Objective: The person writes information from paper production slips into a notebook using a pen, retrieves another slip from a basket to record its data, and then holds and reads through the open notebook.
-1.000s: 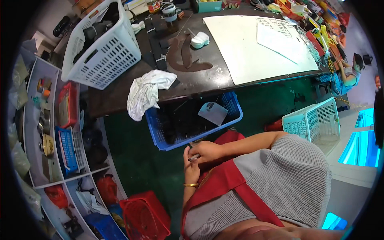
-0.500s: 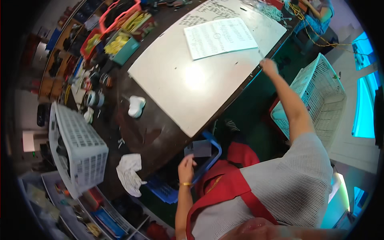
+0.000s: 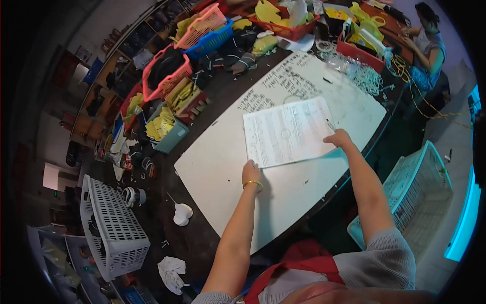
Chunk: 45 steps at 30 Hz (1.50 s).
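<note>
A white open notebook (image 3: pixel 276 134) covered in rows of writing lies on the white board (image 3: pixel 212 167) on the dark table. My left hand (image 3: pixel 251 173) is closed on its near left corner. At its right edge, my right hand (image 3: pixel 339 139) pinches the near corner between thumb and fingers. A small dark slim object (image 3: pixel 329 123), perhaps a pen, lies by the page edge just beyond that hand. Handwriting marks the far part of the board.
On the table's left are a grey slotted basket (image 3: pixel 119 228), a white spool-like thing (image 3: pixel 183 214) and a white cloth (image 3: pixel 172 273). Bins of yellow pieces (image 3: pixel 162 124) line the far side. A pale green crate (image 3: pixel 420 187) stands right. Another person (image 3: pixel 430 48) sits far right.
My left hand has moved up from the blue basket below the table edge to the notebook. My right hand has come from the board's right edge onto it. The view has shifted.
</note>
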Motion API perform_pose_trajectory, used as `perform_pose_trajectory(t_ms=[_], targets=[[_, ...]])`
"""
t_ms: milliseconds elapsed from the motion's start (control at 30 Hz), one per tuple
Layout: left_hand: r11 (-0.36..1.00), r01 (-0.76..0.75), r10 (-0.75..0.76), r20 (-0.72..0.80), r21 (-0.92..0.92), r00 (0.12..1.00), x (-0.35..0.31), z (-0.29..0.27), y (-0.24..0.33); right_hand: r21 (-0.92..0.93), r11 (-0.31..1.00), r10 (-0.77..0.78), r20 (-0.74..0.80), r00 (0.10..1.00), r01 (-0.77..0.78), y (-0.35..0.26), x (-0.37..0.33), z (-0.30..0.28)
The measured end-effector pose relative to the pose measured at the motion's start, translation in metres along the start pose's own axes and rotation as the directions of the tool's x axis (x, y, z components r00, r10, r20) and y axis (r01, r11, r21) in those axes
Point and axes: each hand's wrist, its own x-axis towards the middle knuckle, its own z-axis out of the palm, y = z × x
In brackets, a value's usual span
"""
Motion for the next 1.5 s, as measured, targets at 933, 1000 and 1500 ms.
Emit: perform_pose_trajectory(t_ms=[933,1000,1500], targets=[[-0.534,-0.023,0.219,-0.165,-0.845,0.962,-0.622,-0.152,-0.364,0.919,0.302,-0.926,0.346,-0.152,0.252,-0.169,-0.804,0.077],[-0.813,0.036,0.223,-0.253,-0.581,0.942,-0.657,-0.161,-0.407,0.932,0.320,-0.923,0.347,-0.166,0.170,-0.166,-0.858,0.110],[-0.432,-0.613,-0.772,-0.080,-0.661,0.630,-0.843,-0.289,-0.750,0.800,0.575,-0.701,0.590,-0.400,0.173,-0.240,-1.075,0.426]])
